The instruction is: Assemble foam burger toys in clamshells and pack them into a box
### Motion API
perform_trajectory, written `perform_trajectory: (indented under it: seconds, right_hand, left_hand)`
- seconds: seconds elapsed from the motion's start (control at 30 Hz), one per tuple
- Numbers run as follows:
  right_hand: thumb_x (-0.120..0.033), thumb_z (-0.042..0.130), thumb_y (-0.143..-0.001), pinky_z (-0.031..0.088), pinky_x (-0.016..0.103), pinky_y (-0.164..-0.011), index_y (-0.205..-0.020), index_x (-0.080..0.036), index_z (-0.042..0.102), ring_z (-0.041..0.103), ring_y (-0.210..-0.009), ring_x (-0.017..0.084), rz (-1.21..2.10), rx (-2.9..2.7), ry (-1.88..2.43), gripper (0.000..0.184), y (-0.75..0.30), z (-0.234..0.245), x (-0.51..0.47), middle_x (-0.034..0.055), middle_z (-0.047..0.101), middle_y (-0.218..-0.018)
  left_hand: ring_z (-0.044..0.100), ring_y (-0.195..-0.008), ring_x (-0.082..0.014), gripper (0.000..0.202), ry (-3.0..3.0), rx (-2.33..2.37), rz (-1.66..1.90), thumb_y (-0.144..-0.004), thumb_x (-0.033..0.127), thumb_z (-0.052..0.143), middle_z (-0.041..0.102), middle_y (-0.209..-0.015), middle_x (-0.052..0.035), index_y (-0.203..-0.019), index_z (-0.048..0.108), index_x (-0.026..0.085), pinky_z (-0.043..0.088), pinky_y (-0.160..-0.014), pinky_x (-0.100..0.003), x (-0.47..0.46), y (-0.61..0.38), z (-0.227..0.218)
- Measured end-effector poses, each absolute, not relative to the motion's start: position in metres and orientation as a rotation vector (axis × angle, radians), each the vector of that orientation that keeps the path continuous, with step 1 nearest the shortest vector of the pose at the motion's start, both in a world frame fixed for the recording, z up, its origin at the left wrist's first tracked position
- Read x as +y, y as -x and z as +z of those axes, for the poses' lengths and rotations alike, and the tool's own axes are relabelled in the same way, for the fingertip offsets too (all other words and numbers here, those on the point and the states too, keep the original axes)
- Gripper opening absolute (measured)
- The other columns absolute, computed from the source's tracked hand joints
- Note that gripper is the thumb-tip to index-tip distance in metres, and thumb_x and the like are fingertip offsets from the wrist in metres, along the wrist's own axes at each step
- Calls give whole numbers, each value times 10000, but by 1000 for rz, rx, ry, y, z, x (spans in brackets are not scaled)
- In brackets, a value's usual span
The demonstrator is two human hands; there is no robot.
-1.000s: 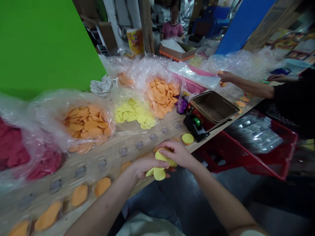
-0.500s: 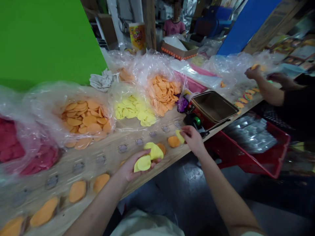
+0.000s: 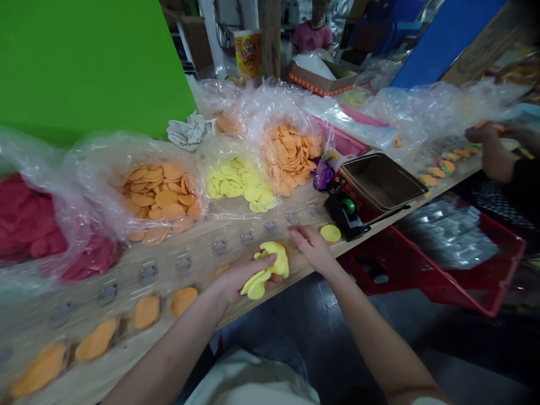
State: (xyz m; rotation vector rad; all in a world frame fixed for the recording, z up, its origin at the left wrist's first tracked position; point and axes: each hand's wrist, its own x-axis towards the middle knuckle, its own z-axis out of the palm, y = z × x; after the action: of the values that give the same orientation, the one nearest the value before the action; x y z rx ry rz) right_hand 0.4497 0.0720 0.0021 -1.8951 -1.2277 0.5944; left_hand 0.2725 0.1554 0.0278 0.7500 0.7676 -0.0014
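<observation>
Along the wooden surface (image 3: 126, 295), the left hand (image 3: 242, 278) has a narrow, curled grip on a small stack of yellow discs (image 3: 270, 267), right over the wood. The right hand (image 3: 312, 250) is open, fingers spread, just beside a lone yellow disc (image 3: 330, 233). Next to that disc sits a red-and-black machine (image 3: 346, 214) with a metal tray (image 3: 382, 180). Behind the hands, there's a plastic bag of yellow discs (image 3: 240, 188), and a row of orange discs (image 3: 145, 312) runs off to the left.
</observation>
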Motion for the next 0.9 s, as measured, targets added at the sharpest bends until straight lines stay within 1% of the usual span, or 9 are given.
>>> perform_trajectory:
  seconds: [0.1,0.2,0.3,0.37,0.4,0.53,0.63,0.73,0.9]
  right_hand:
    - [-402,546,-782,444,244,-572,-960,-180,605,568,-695,137,1175,-1052,1553,290,-432,13,81,28,626,-835]
    - [-372,624,-714,447,236,-581,-999,-169,579,578,-713,131,1327,-812,1409,352,-426,12,84,31,627,-882]
    - [-353,636,-698,462,268,-666,-1010,-155,601,591,-762,145,1340,-804,1435,371,-424,7,83,46,644,-901]
    - [-343,633,-696,463,284,-709,-950,-156,631,594,-775,153,1268,-902,1492,316,-422,5,82,43,656,-875]
    - [-336,626,-700,463,289,-728,-913,-161,642,595,-787,156,1191,-948,1531,276,-421,5,81,40,658,-867]
    - [-311,586,-725,459,297,-754,-859,-177,657,589,-822,167,820,-1069,1740,203,-418,10,80,49,649,-871]
    - [-345,568,-744,463,286,-703,-897,-168,660,587,-768,161,943,-1105,1736,251,-419,13,79,43,653,-834]
    - [-390,581,-732,467,270,-666,-825,-161,658,580,-720,151,1067,-976,1633,258,-422,13,80,19,644,-752]
    - [-445,597,-707,491,277,-669,-823,-166,646,585,-713,148,994,-680,1536,307,-429,7,84,24,641,-785]
  left_hand:
    - [613,-610,-111,373,-879,746,33,-704,331,676,639,-864,-70,-1005,556,148,450,-455,-157,156,-272,28]
    - [615,-629,-108,404,-854,747,5,-697,357,678,638,-914,-71,-1033,555,170,444,-459,-154,159,-266,24]
    - [604,-583,-108,442,-788,765,-12,-726,496,596,638,-881,-82,-1007,576,155,426,-418,-157,159,-263,16]
    - [594,-546,-111,507,-745,799,-11,-738,583,515,635,-815,-86,-956,594,132,402,-379,-159,159,-266,11]
    - [586,-528,-108,503,-736,813,-1,-739,585,513,631,-777,-77,-927,598,126,392,-370,-156,158,-268,9]
    - [563,-506,-82,319,-758,803,65,-721,392,639,613,-699,-33,-887,597,123,407,-407,-148,157,-273,7]
    - [592,-567,-89,331,-751,781,66,-702,324,673,640,-798,-49,-957,594,128,457,-489,-163,157,-269,10]
    - [610,-612,-102,361,-763,771,49,-689,313,690,653,-853,-75,-978,589,122,474,-529,-168,159,-263,11]
    - [592,-554,-93,317,-684,819,118,-702,283,677,647,-768,-51,-958,555,142,444,-432,-148,163,-256,3]
